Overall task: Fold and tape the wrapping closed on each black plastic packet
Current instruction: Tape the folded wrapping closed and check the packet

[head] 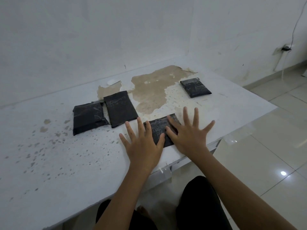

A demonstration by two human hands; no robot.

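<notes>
black packets on a white table with tan patches.

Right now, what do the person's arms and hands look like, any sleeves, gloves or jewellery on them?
Both arms are bare as far up as the picture shows, with no sleeve in view. The left hand and right hand wear no gloves, and no ring, watch or bracelet shows on fingers or wrists. Below the arms, dark clothing covers the lap.

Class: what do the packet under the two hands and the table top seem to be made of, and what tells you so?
Nearest packet: thin black plastic film, apparently; slightly glossy, with creases and pale scuffs. Table: probably board with a white painted or laminated coat; the coat has peeled and chipped, showing a matt tan layer underneath.
</notes>
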